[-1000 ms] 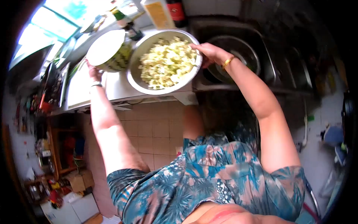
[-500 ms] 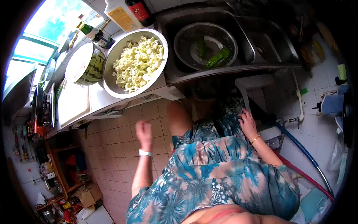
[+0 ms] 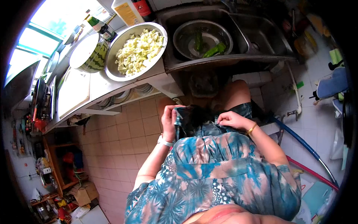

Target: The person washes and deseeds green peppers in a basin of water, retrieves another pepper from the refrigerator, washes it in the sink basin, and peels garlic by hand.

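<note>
My left hand [image 3: 170,120], with a white band at the wrist, is closed on the raised hem of the patterned blue-green dress [image 3: 212,149]. On the other side, my right hand [image 3: 235,120] pinches the same dress near the lap; a gold bangle circles that wrist. Both hands are below the sink's front edge, between the bare knees. Ahead on the counter, a metal basin [image 3: 111,61] holds chopped pale vegetable pieces [image 3: 138,50] that look like cauliflower. A second basin [image 3: 179,46] stands in the sink with green peppers [image 3: 214,50] in it.
A cut watermelon [image 3: 97,59] and a white cutting board [image 3: 76,91] lie on the counter at left. Bottles [image 3: 126,13] stand behind the basin. At right are a pipe with a tap [image 3: 294,112] and a blue pole [image 3: 298,139]. A cardboard box [image 3: 84,194] is low at left.
My left hand has moved right and taken hold of the dress hem. My right hand has shifted inward and now pinches the dress. The hem is drawn up, showing the right knee.
</note>
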The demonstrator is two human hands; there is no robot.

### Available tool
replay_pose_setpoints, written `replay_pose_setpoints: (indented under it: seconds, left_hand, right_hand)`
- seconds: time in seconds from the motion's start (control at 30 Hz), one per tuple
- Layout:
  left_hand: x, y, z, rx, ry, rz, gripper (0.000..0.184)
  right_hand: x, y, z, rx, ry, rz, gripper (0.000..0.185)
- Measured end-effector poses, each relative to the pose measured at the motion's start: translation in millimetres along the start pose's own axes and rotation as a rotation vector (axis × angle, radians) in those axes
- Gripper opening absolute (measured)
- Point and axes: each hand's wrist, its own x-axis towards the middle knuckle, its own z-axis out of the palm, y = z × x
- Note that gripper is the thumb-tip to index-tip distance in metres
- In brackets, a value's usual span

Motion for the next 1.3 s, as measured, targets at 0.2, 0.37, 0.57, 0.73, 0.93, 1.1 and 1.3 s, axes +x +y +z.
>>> replay_pose_setpoints:
  seconds: [0.2, 0.37, 0.57, 0.73, 0.93, 1.1, 1.3]
  left_hand:
    - [18.5, -45.2, 28.5, 0.369, -0.794, -0.306, 0.02]
    - [11.4, -5.8, -5.8, 0.606, -0.341, 0.062, 0.021]
    - [118.8, 46.8, -155.5, 1.083, 0.642, 0.473, 0.049]
    - [193.3, 47.2, -216.9, 1.201, 0.498, 0.43, 0.066]
    - [211.2, 32.7, -218.6, 1.215, 0.426, 0.266, 0.046]
    - [175.7, 35.3, -175.1, 0.746, 0.907, 0.426, 0.041]
    - [116.4, 72.9, -51.2, 0.529, 0.769, 0.614, 0.031]
  right_hand:
    - [19.3, -28.0, 4.2, -0.887, 0.084, 0.167, 0.029]
    - [10.7, -58.6, -7.4, -0.972, 0.069, 0.028, 0.028]
    - [-4.4, -94.7, -14.5, -0.956, 0.101, -0.039, 0.028]
    - [-3.9, -110.8, -17.4, -0.924, 0.118, -0.188, 0.026]
    - [2.7, -131.0, -59.3, -0.689, 0.275, -0.439, 0.016]
    - [57.4, -154.7, -177.6, -0.811, 0.553, -0.498, 0.018]
    - [185.7, -110.3, -252.0, -1.133, 0.087, -0.087, 0.047]
